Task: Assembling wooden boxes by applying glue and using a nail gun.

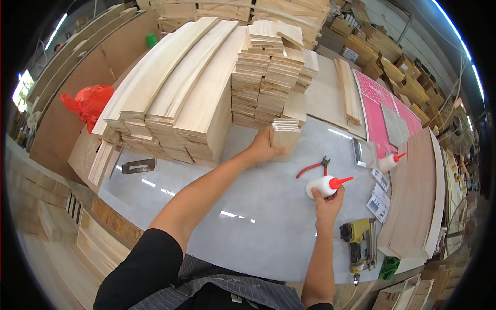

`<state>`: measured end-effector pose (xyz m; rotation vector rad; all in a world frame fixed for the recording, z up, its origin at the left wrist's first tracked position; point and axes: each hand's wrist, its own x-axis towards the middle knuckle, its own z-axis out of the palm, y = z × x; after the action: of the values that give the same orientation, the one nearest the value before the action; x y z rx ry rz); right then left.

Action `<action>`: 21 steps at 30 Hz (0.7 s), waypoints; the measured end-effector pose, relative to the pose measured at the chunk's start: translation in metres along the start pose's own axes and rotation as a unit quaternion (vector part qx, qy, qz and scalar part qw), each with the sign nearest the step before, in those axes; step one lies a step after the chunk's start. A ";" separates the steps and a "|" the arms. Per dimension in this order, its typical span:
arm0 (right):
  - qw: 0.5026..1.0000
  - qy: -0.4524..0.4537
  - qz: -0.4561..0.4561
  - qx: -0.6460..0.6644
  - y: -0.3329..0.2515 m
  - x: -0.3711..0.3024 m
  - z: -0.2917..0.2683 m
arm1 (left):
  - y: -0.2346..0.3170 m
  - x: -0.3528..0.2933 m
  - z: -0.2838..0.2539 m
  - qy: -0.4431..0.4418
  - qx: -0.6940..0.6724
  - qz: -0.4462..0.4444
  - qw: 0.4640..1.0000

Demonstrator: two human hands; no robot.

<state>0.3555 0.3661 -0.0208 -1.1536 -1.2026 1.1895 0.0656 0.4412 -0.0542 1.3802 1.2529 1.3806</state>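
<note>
Head view shows your right hand (328, 202) with its grip closed round a white plastic squeeze bottle (321, 186) with a pointed red nozzle, held over the tabletop. Your left hand (264, 146) has its grip clamped on a small bundle of short, pale wooden slabs (285, 136), thumb across the near face, layered edges uppermost. From the bottle, that bundle lies farther from you and to your left; the bottle's long axis runs roughly left to right, its nozzle pointing right, away from the bundle. Red-handled pliers (313, 166) lie between the two, nearer your right hand. Glossy and grey, the tabletop (248, 201) carries a pile of long pale planks (194, 124) at your left and a tall stack of short pale boards (261, 85) beyond the bundle. To your right are a yellow-and-black nail gun (356, 235), a second white bottle with a red nozzle (385, 164) and a stack of long, thin brownish panels (412, 201). Beyond, the workshop holds slatted wooden crates (225, 11) and brown cardboard boxes (408, 68).
</note>
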 end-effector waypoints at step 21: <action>0.890 0.088 -0.194 -0.403 -0.003 0.039 0.167 | 0.286 -0.091 -0.229 0.220 0.711 -0.160 0.649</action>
<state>0.1891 0.4051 -0.0108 -1.4717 -1.7489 0.2421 -0.1234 0.2736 0.2262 1.5267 3.0791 0.2029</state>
